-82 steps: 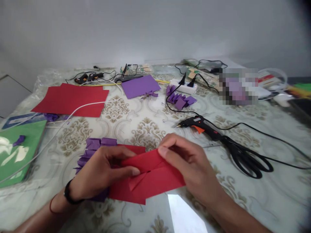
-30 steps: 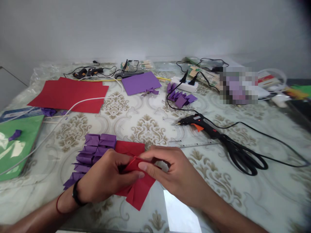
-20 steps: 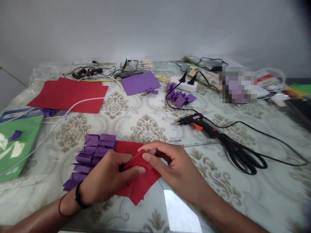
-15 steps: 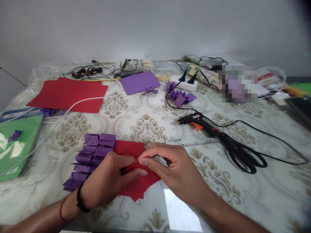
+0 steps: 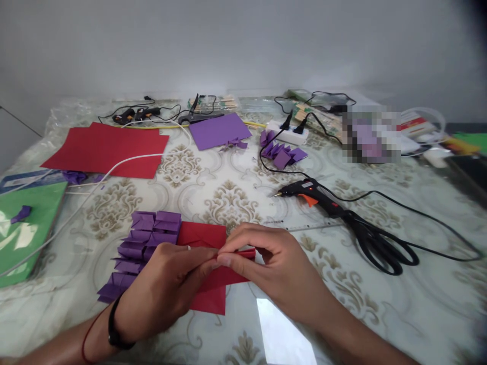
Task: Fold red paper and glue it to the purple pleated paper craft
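Folded red paper lies on the table, left of the hot glue gun and nearer the person. Its lower flap is flat on the surface, its upper edge lifted into the hands

Left hand: thumb and fingertips closed on the paper's top fold, knuckles up; black band and red thread at the wrist. Right hand: thumb and forefinger pinched shut on a narrow red strip of the same fold, other fingers curled beneath. Fingertips of both hands meet over the crease

Stack of purple folded pieces: well left of the glue gun, touching the red paper's left edge, partly under the left hand. Clear ruler: flat, just on the near side of the glue gun. Black scissors: right of the glue gun, at its handle end, its cord running beside them. The glue gun lies on its side, nozzle pointing left, orange trigger showing

Beyond the glue gun: a second heap of purple folds, then a white power strip with two plugs in. Beyond and left of it: purple sheet; further left, a large red sheet. Green paper pack: far left of the glue gun, at the table edge. A white cable runs between the pack and the large red sheet
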Demonstrator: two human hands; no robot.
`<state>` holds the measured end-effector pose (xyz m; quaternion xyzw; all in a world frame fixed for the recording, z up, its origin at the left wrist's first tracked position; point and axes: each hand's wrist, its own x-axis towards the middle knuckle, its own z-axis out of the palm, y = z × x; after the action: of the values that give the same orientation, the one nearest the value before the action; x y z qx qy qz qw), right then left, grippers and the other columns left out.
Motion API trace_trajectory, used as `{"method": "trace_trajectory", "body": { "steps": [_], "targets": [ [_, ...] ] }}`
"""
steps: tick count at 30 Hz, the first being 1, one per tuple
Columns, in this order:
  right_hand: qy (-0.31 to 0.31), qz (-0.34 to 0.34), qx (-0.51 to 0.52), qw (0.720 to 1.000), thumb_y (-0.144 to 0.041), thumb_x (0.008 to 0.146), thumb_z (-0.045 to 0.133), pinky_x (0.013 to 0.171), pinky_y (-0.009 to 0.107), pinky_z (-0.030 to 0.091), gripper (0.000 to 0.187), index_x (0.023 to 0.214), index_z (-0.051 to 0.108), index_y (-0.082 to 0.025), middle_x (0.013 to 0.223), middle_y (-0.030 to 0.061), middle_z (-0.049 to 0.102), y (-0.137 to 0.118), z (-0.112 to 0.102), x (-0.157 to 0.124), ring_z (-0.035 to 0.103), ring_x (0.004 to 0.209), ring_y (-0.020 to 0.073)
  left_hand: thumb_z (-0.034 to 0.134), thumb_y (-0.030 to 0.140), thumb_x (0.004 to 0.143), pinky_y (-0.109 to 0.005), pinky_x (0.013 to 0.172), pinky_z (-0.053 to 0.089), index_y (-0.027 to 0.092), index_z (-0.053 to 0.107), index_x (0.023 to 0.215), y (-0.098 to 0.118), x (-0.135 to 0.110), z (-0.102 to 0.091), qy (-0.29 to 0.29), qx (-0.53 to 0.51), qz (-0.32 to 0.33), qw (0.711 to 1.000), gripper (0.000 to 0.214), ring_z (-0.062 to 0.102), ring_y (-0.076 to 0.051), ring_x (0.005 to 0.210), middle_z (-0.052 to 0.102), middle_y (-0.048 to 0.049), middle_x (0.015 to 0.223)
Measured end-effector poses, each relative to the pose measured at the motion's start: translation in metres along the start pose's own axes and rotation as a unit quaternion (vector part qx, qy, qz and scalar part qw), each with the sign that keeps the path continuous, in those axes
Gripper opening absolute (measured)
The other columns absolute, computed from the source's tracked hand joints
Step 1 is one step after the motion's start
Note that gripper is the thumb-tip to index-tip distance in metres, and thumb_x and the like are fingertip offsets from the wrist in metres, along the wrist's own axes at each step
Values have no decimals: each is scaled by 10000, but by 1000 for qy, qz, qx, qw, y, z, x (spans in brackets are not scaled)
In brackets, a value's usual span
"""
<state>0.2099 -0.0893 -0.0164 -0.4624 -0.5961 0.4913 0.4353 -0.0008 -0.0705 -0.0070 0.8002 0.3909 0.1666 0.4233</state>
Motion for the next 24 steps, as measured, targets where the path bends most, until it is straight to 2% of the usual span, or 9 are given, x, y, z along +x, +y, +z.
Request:
{"method": "trace_trajectory", "body": {
  "steps": [2,7,10,14,16,18,19,21,24],
  "targets": [
    [-10,7,-1,1000,-208,919,769,737,281,526,119,830,824,-266,816,-17,766,-1,-2,0,683,775,143,453,366,1113,-249,590,355,189,655,792,1,-1,-1,-2,20,16,1000,419,487,-107,563,642,2,683],
    [-25,16,-6,1000,-235,920,766,743,302,537,108,847,837,-269,835,0,792,-3,-8,0,706,774,162,463,303,1109,-244,534,297,174,636,774,3,1,-6,9,30,46,998,398,383,-77,500,473,55,581],
    [-16,19,-19,1000,-245,910,774,724,309,535,110,814,828,-256,792,4,784,-3,-9,1,696,735,166,475,308,1108,-242,519,276,177,605,754,4,2,-8,13,8,53,999,399,340,-70,492,431,65,576],
    [-6,11,-17,1000,-241,918,754,746,310,534,134,802,820,-250,800,9,776,-2,-10,3,696,757,168,492,354,1103,-235,515,271,182,539,695,3,3,-8,7,-30,33,999,446,311,-72,507,406,64,583],
    [-12,32,4,999,-304,940,740,771,308,533,107,898,824,-253,852,11,780,0,-13,5,704,806,172,501,408,1094,-234,516,272,178,551,678,1,4,-7,20,-33,1,999,478,317,-80,529,407,56,587],
    [-24,68,26,997,-401,945,739,745,302,523,180,1016,807,-250,872,7,769,3,-16,6,691,811,174,506,469,1081,-230,519,287,177,613,692,-2,6,-8,46,-38,-44,997,498,356,-94,557,462,38,602],
    [-29,83,28,996,-444,944,736,706,294,506,222,1010,794,-240,845,2,750,4,-18,7,670,780,170,513,496,1072,-226,522,303,179,657,715,-4,7,-8,61,-49,-64,995,499,389,-102,572,513,27,618],
    [-36,98,5,995,-491,946,721,621,281,440,287,872,760,-216,741,-12,678,6,-20,7,589,689,152,581,530,1031,-213,544,360,194,754,815,-7,8,-9,76,-89,-95,989,436,489,-120,618,647,2,700],
    [-18,82,-49,995,-488,969,681,565,284,341,427,654,641,-202,616,-31,530,6,-18,6,445,612,128,779,533,888,-209,582,445,233,828,949,-10,10,-9,60,-164,-140,975,310,617,-154,694,774,-20,853]
  ]
}}
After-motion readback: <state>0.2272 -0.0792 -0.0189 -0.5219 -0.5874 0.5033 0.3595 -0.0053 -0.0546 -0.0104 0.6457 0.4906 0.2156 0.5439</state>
